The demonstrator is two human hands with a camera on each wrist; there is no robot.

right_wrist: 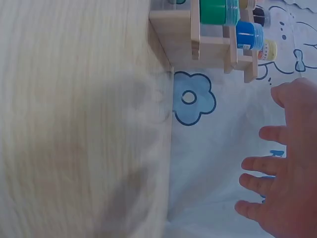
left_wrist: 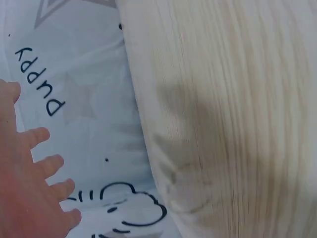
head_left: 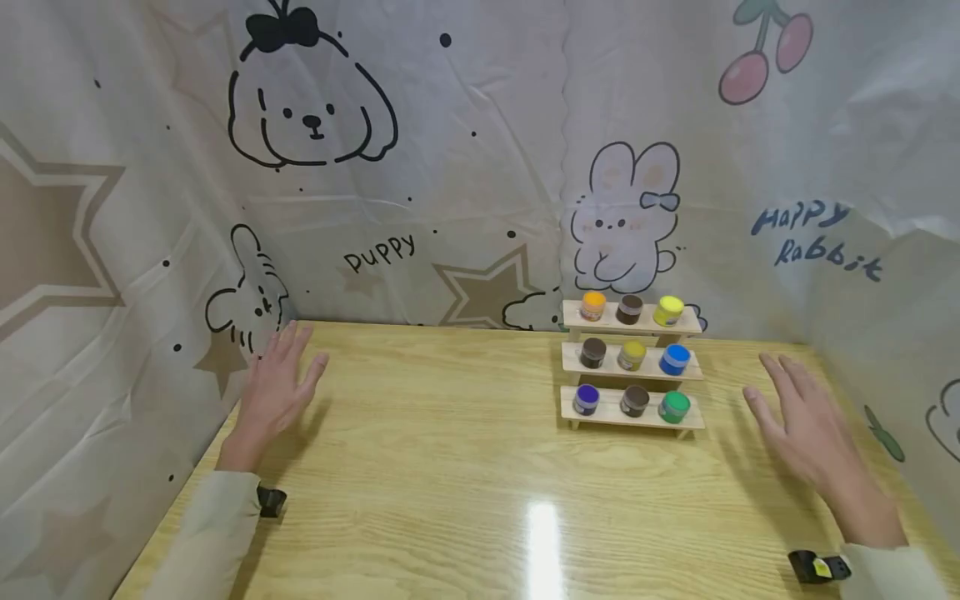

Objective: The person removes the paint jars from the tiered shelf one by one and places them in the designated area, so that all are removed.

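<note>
A: ok, what's furthest left?
B: Left hand (head_left: 272, 396), up by the tabletop's (head_left: 420, 433) far left corner, grip relaxed, fingers straight, holding nothing.
A: Then?
B: Wooden rack (head_left: 611, 407) at the back edge, toward the far right corner, with nine little jars (head_left: 632, 357), three per tier.
A: And the right hand (head_left: 810, 433)?
B: By the right edge, apart from the rack, grip loose and empty too.

Top jars (head_left: 629, 309): orange, dark brown, yellow. Middle jars (head_left: 632, 356): dark brown, mustard, blue. Bottom jars (head_left: 634, 401): purple, dark brown, green. Rack (head_left: 611, 408): pale wood. Bench (head_left: 420, 417): yellowish, grained. Cloth (head_left: 465, 183): whitish, tan stars (head_left: 491, 287), pink cherries (head_left: 744, 78).
</note>
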